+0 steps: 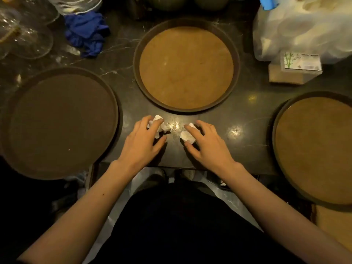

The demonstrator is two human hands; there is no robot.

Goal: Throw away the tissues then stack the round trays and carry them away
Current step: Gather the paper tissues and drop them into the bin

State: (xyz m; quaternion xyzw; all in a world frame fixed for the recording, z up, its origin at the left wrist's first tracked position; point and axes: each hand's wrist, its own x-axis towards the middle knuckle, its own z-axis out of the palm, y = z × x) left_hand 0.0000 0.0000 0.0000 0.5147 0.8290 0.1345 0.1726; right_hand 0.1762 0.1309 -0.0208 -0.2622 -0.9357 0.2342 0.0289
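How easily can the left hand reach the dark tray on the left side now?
Probably not yet: the left hand is closing on a crumpled tissue. The dark tray lies just beside it, with nothing between.

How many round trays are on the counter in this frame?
3. A dark tray at the left, a tan-lined tray at centre back, and another tan-lined tray at the right, cut off by the frame edge. None are stacked.

Two hands, left [142,139] and right [206,142], each cover a crumpled tissue [162,126] on a dark counter [238,115] between three round trays [186,67].
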